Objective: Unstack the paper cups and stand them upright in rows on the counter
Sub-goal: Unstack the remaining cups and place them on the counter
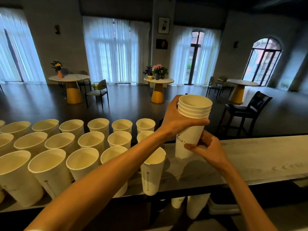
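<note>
A stack of several nested white paper cups [194,107] is held above the pale wooden counter [250,160], right of centre. My left hand [176,119] grips the stack just below its rims. My right hand [206,149] grips the lowest cup [186,144] near its base, fingers curled round it. Several single cups [83,157] stand upright in rows on the left half of the counter. The nearest one [152,170] stands right below my left forearm, at the counter's front edge.
More white cups [195,205] sit on a lower shelf under the counter. Beyond the counter is a dark floor with a black bar chair [246,110] and round tables [158,80] carrying flowers.
</note>
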{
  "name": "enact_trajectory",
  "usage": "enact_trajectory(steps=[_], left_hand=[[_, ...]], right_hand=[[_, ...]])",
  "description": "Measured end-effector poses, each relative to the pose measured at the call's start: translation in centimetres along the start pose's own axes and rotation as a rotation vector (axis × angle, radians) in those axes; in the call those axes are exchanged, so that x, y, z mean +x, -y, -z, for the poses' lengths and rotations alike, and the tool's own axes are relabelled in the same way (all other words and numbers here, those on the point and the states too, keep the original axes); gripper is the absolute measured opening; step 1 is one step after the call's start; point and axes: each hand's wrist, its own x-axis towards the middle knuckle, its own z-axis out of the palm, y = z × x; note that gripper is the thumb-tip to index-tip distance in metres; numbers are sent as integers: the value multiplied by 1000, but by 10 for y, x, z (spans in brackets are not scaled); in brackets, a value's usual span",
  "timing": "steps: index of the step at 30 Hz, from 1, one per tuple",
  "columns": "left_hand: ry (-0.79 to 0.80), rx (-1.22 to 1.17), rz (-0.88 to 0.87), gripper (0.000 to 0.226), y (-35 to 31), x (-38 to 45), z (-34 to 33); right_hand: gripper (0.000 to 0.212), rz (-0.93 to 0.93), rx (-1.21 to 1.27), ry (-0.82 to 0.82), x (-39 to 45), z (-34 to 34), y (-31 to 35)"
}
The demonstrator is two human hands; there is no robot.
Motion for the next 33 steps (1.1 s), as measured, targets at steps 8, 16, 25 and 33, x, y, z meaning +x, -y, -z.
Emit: enact_trajectory(steps=[8,16,25,33], left_hand=[[-159,76,86,102,36,29,-5],[-292,90,152,86,73,83,23],[-313,116,137,76,89,120,35],[-389,-28,76,89,64,130,34]], right_hand=[[64,23,53,-85,49,-38,-29],[76,-64,-80,-7,113,-85,-97],[82,-113,-7,20,140,-102,-139],[74,-93,89,107,138,-97,-142]])
